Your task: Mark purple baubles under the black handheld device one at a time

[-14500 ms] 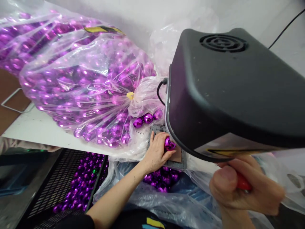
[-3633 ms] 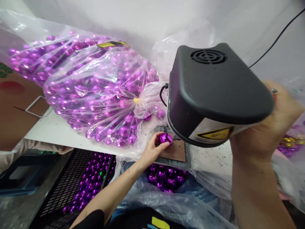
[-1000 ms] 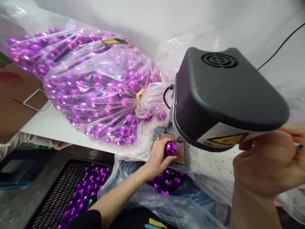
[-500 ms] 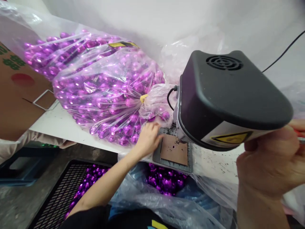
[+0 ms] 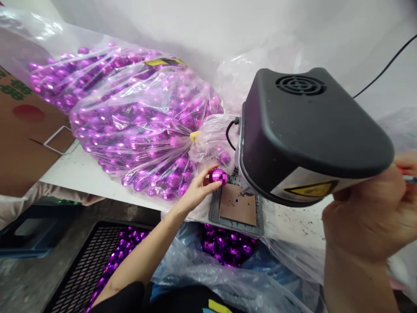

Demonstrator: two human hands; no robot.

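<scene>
My left hand (image 5: pixel 197 189) pinches a shiny purple faceted ball (image 5: pixel 218 176) between thumb and fingertips, just left of the brown pad (image 5: pixel 237 204) in its grey frame. The pad lies under the nose of a black machine head (image 5: pixel 309 126) with a round vent on top. My right hand (image 5: pixel 368 213) is closed in a fist at the machine's right side, round a red-handled tool (image 5: pixel 404 171) that shows only at its tip. A tied clear bag of purple balls (image 5: pixel 140 126) lies right behind my left hand.
A bag of purple balls (image 5: pixel 228 245) hangs open below the table edge. A black mesh crate (image 5: pixel 97 269) with more balls sits lower left. A cardboard box (image 5: pixel 22 134) stands at far left. A black cable (image 5: pixel 384 69) runs off upper right. The white tabletop (image 5: pixel 293 221) is speckled.
The ball held on the pad a second ago is gone from it. My left hand went to the tied bag's mouth and now holds a fresh purple ball beside the pad.
</scene>
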